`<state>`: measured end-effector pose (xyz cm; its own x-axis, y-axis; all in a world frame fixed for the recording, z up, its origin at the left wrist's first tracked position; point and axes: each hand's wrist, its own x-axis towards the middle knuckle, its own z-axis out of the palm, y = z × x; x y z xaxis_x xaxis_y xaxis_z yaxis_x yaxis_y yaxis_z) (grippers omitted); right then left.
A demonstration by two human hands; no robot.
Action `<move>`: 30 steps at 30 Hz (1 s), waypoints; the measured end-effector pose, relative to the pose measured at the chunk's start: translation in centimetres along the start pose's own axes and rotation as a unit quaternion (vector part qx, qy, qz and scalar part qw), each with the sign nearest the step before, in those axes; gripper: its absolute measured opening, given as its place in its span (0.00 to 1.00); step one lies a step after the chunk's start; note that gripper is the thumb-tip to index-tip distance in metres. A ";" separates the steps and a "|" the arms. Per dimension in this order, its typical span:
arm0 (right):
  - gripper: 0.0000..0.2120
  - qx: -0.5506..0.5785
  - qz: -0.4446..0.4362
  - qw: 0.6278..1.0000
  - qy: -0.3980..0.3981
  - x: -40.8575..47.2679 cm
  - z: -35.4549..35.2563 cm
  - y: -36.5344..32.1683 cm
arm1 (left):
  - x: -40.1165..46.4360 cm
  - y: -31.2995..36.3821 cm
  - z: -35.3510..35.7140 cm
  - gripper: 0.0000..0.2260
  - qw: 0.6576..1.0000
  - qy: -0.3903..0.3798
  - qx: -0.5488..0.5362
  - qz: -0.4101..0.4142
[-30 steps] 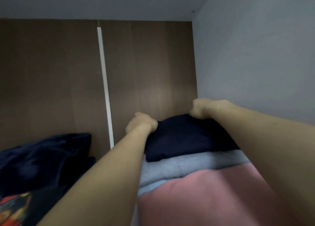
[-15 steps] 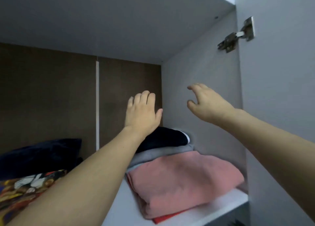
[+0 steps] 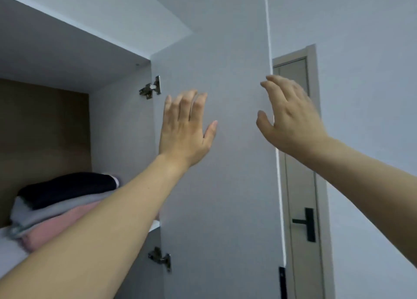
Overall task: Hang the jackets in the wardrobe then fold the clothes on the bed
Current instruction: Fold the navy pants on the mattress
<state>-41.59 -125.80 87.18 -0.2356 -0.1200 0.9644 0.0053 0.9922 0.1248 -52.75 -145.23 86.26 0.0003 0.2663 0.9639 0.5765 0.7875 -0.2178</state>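
- Folded clothes (image 3: 65,199) stacked on wardrobe shelf (image 3: 9,251) at 8 o'clock, navy atop grey and pink.
- Left hand (image 3: 185,132) raised, grip wide, holding nothing.
- Right hand (image 3: 291,118) at 2 o'clock, grip wide, near wardrobe door (image 3: 225,197) edge.

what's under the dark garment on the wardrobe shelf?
Under the dark garment: a grey folded piece, then a pink one. The left forearm covers the stack's right part; anything lower is hidden.

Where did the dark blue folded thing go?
In the head view it sits low on the left, on top of the stack: the dark blue garment lies on a grey garment, inside the open wardrobe.
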 end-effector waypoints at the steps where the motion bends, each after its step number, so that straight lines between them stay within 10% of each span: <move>1: 0.26 -0.013 0.011 1.000 0.000 -1.0 -1.8 2.6 | 0.9 3.2 0.3 0.27 1.000 0.004 -0.019 0.008; 30: 0.27 -0.369 0.360 0.840 -0.172 -35.7 -35.7 61.8 | 7.7 86.6 22.1 0.27 0.862 -0.101 -0.456 0.195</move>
<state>1.84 -61.40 68.83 -0.1800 0.6442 0.7434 0.8374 0.4969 -0.2278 -20.93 -62.73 71.40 0.2514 0.5757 0.7780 0.9674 -0.1252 -0.2200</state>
